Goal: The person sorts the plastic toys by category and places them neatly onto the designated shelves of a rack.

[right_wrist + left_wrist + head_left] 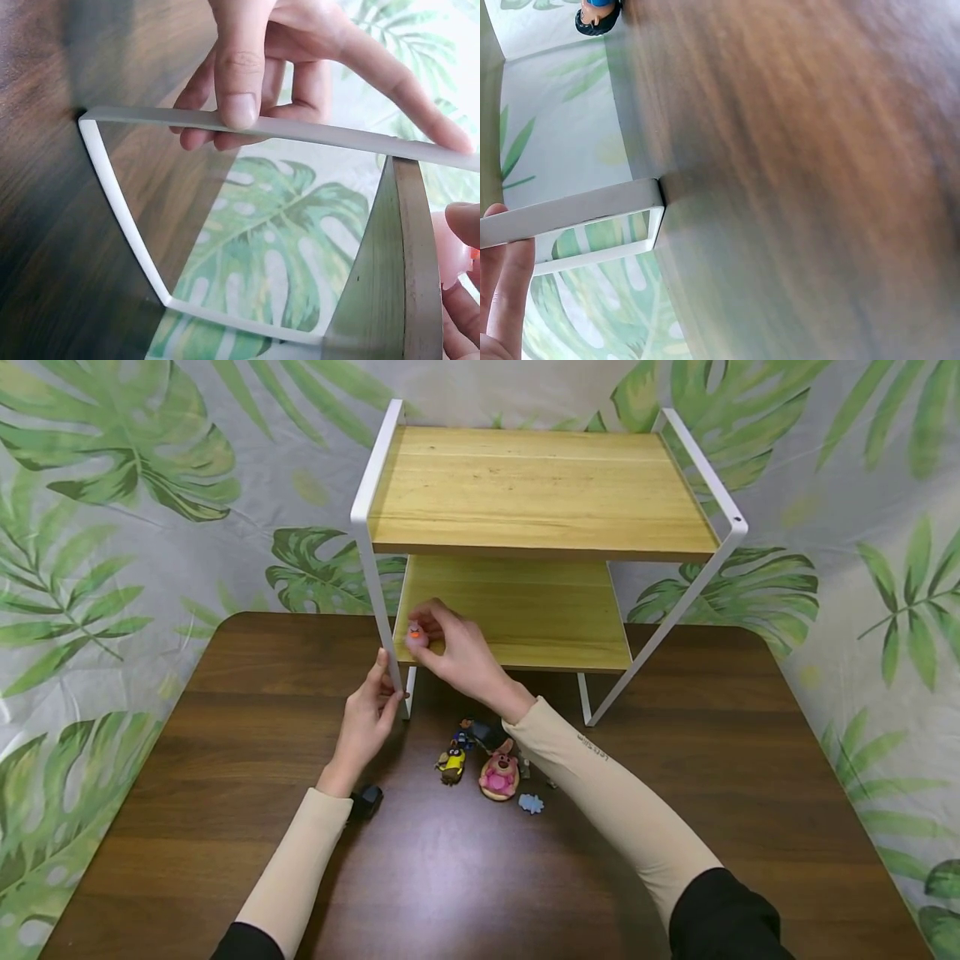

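Note:
A small pink toy duck point(415, 637) with an orange beak is pinched between the thumb and fingers of my right hand point(471, 653). It is at the left end of the lower wooden shelf board point(525, 614), close over its surface. In the right wrist view the duck point(450, 247) shows only partly, behind the board's edge. My left hand point(363, 720) grips the white metal leg point(378, 597) at the rack's front left. Its thumb point(240, 94) presses one side of the leg while other fingers curl behind it, and the index finger stretches up along it.
Below the rack, on the brown table point(247, 760), lie a yellow-clad figurine point(452, 764), a pink bear point(499, 774), a light blue piece point(531, 803) and a black-haired figurine point(596, 21). The upper board point(540, 485) overhangs the lower. Leaf-patterned cloth point(112, 568) hangs behind.

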The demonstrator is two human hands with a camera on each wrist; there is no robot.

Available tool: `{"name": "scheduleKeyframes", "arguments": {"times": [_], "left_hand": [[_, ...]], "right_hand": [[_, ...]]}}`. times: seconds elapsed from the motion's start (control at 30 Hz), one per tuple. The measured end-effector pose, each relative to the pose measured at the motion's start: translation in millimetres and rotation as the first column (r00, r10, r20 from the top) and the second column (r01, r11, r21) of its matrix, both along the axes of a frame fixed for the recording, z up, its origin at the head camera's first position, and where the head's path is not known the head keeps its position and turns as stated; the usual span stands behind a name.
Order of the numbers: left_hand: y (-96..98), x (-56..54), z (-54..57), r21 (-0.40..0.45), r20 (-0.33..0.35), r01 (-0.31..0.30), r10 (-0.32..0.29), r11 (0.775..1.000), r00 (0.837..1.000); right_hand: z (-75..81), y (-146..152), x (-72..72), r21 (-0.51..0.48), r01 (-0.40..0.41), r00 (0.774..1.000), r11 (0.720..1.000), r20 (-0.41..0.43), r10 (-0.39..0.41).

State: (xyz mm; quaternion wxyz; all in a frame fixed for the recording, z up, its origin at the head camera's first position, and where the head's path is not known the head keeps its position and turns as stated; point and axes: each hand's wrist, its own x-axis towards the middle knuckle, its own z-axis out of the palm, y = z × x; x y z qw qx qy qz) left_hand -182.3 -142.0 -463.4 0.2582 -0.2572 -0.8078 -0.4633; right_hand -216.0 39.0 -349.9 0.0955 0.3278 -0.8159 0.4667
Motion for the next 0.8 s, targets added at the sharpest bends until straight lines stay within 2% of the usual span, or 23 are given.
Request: {"name": "scheduleKeyframes", "arguments": {"times": [0.4, 0.8], "left_hand": [[1.1, 0.4, 1.0, -0.001, -0.013, 0.004, -0.004, 1.0, 1.0], [0.5, 0.5, 0.7, -0.012, -0.014, 0.003, -0.004, 1.0, 1.0]], "right_hand": [[0.4, 1, -2.1, 0.022, 0.005, 0.999, 1.0, 0.035, -0.006], [3.1, 20, 7.2, -0.065, 0.006, 0.999, 0.998, 0.054, -0.003]]}}
